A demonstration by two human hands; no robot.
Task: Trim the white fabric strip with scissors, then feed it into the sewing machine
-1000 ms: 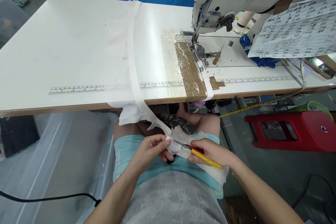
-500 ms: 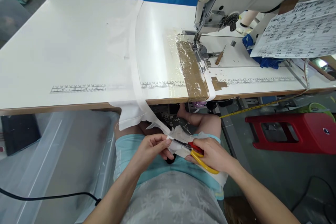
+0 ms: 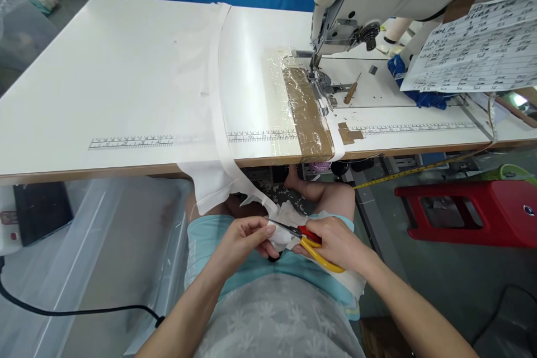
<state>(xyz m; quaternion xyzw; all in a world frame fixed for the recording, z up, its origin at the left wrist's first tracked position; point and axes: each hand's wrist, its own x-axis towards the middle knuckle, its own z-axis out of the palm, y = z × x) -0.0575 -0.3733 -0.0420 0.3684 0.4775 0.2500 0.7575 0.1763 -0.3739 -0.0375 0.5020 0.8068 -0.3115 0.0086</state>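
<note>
Over my lap, my right hand (image 3: 335,240) grips a pair of scissors (image 3: 316,254) with yellow and red handles. Their dark blades point left and reach the fingertips of my left hand (image 3: 250,238). That hand pinches the white fabric (image 3: 212,184) at the blade tips, its fingers closed. The fabric runs as a long strip up over the table edge and across the tabletop, and a crumpled part of it lies on my thighs. Exactly where the blades meet the cloth is too small to make out.
A sewing machine (image 3: 348,28) stands on the white table (image 3: 126,78), with a wooden-handled awl (image 3: 352,89) near its needle. A written sheet (image 3: 482,45) hangs at the right. A red stool (image 3: 482,212) is on the floor right; a clear plastic bin (image 3: 117,257) sits left.
The scissors have moved slightly left, and their tips now reach past my left fingertips. My left hand keeps its pinch in nearly the same place. The view has shifted a little.
</note>
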